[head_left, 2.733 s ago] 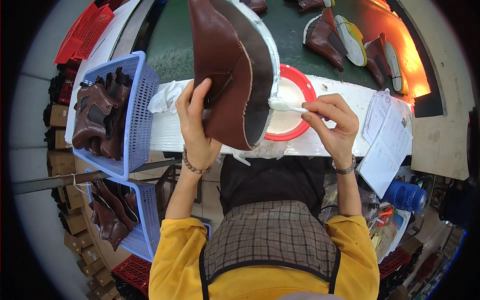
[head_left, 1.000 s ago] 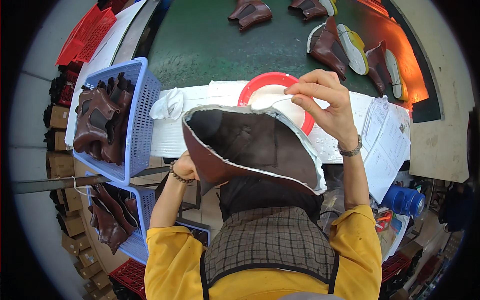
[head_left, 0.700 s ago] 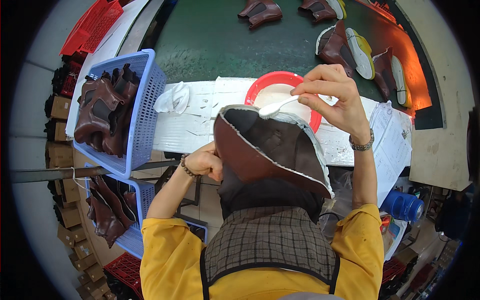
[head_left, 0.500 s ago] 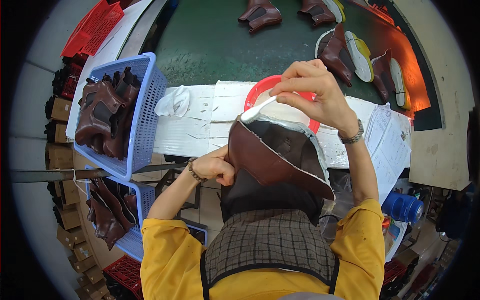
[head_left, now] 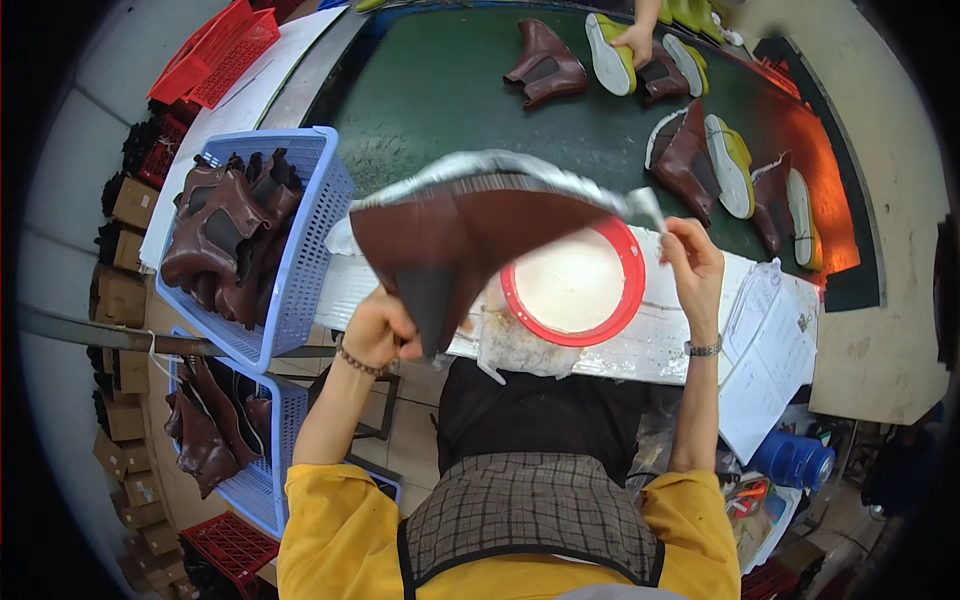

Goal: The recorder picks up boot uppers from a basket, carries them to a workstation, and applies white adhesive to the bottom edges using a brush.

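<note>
My left hand [head_left: 378,328] grips a dark brown leather boot upper [head_left: 470,235] by its shaft. The upper is tilted over the bench, its whitish lower edge facing away from me and smeared by motion. Between the fingertips of my right hand [head_left: 695,265] is a small white brush [head_left: 646,207], blurred, its head by the right end of that edge. Whether the bristles touch the edge I cannot tell. Below the brush stands a red-rimmed bowl [head_left: 634,285] of whitish liquid, partly covered by the upper.
Blue baskets [head_left: 320,200] of boot uppers stand at my left. On the green surface [head_left: 430,100] lie brown boot uppers and yellow-edged soles [head_left: 730,165]; another person's hand [head_left: 637,42] holds one sole. Papers [head_left: 770,340] lie right, above a blue jug [head_left: 795,460]. An orange glow shows far right.
My left hand has turned the upper and moved it left and away, uncovering more of the bowl. The brush has moved right with my right hand. Another person's hand has appeared at the far side.
</note>
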Motion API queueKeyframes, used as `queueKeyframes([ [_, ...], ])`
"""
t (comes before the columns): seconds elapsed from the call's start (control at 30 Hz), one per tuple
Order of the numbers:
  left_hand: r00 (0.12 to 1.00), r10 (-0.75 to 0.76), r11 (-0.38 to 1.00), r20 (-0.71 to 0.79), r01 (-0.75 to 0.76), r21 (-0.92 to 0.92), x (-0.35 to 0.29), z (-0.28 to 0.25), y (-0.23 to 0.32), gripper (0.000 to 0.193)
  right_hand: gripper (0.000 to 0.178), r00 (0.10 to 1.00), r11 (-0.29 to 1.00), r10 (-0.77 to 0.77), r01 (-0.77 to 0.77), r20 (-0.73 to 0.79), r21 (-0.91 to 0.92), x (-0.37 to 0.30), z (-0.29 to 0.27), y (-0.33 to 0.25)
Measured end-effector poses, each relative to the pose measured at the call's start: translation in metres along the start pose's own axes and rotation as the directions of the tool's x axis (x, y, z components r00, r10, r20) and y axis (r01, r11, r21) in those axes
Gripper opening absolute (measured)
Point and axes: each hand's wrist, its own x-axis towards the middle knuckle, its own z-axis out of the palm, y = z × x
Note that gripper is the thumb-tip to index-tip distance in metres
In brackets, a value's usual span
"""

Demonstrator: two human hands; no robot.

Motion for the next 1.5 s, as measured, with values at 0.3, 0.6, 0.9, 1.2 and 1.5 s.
queueKeyframes([
  [0.3,0.977,-0.069,0.969,-0.199,0.018,-0.246,0.173,-0.065,0.033,0.019,0.017,0.781,0.847,0.502,-0.359,-0.37,0.391,-0.054,0.018,0.091],
  [0.6,0.795,0.428,0.617,-0.429,0.09,0.782,0.228,-0.046,0.018,0.031,0.017,0.783,0.853,0.492,-0.345,-0.38,0.392,-0.049,0.02,0.084],
  [0.9,-0.106,0.97,0.0,0.219,0.9,0.436,-0.071,-0.113,0.175,0.057,0.019,0.762,0.841,0.523,-0.389,-0.382,0.376,-0.053,0.02,0.084],
  [1.2,-0.332,0.941,0.22,-0.063,0.461,0.86,-0.109,-0.148,0.191,0.091,0.015,0.775,0.828,0.527,-0.375,-0.349,0.417,-0.047,0.015,0.077],
  [1.5,0.556,0.827,0.262,-0.078,-0.258,0.93,-0.039,0.017,0.112,0.066,0.012,0.986,0.957,0.135,-0.154,-0.095,-0.245,-0.032,-0.005,-0.016],
])
